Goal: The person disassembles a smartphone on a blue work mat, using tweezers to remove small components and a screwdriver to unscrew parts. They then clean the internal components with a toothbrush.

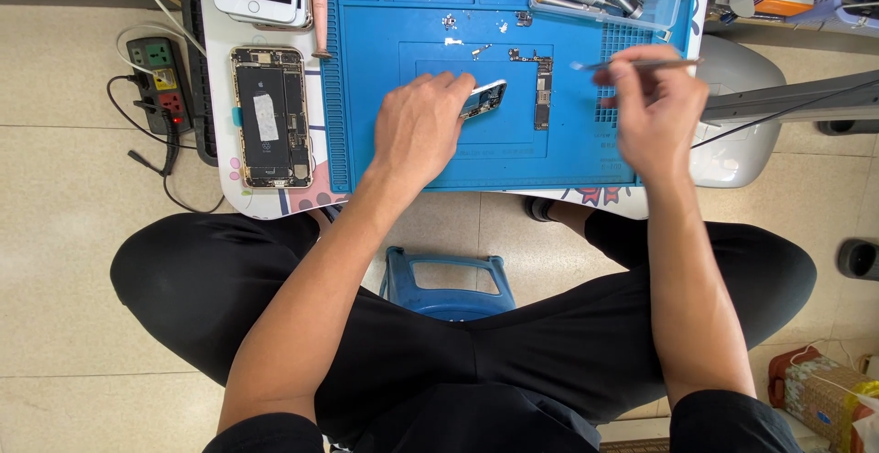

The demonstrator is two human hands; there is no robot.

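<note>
Near the middle of the blue mat [394, 155] on the desk, the left hand [417, 132] has its fingers clamped on one small phone part [482, 98]. The right hand [652, 109] pinches one slim tool [632, 65]. Steadying the part flat looks wise. Beside it lies one circuit board [542, 91]; at the desk's left edge, one opened phone [270, 116].

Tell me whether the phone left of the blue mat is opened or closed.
Opened: the phone lies screenless, its battery and inner parts exposed, beside the blue mat.
</note>
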